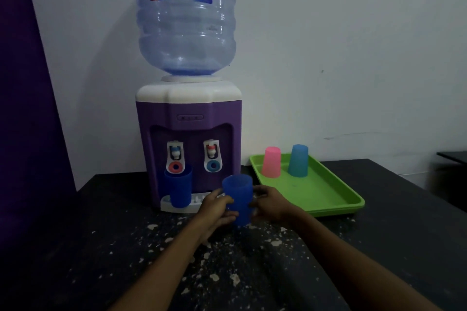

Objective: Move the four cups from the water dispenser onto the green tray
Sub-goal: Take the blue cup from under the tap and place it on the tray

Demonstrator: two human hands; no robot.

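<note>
- Nearest, two bare forearms reaching in from the bottom edge over a dark table (pixel 75 247) flecked with pale chipped patches.
- Held between both hands, a blue cup (pixel 238 200), upright, mouth up, long axis close to vertical, narrower end down; inside not visible.
- Left hand (pixel 219 209) wrapped on the cup's left side, fingers curled across its front.
- Right hand (pixel 270 206) pressed against the cup's right side, fingers closed round the back.
- Lifted, or so it seems, just in front of the dispenser's white drip tray (pixel 177 206); contact between cup base and table not clear.
- Just behind and left, a second blue cup (pixel 178 187) standing upright on the drip tray beneath the left tap (pixel 175 156), mouth up, contents hidden.
- Beside it, the right tap (pixel 212 156) with nothing under it.
- Further right, a green tray (pixel 328 199) lying flat on the table, near the dispenser, its near half bare.
- On the tray's far end, a pink cup (pixel 271 162) and a light blue cup (pixel 298 160), side by side and slightly apart, both upside down, wide mouth on the tray, axes vertical.
- Behind all, the purple and white water dispenser (pixel 189 113) against a pale wall (pixel 353 45), carrying an inverted clear blue bottle (pixel 185 20), neck down, label upside down; water level hard to judge.
</note>
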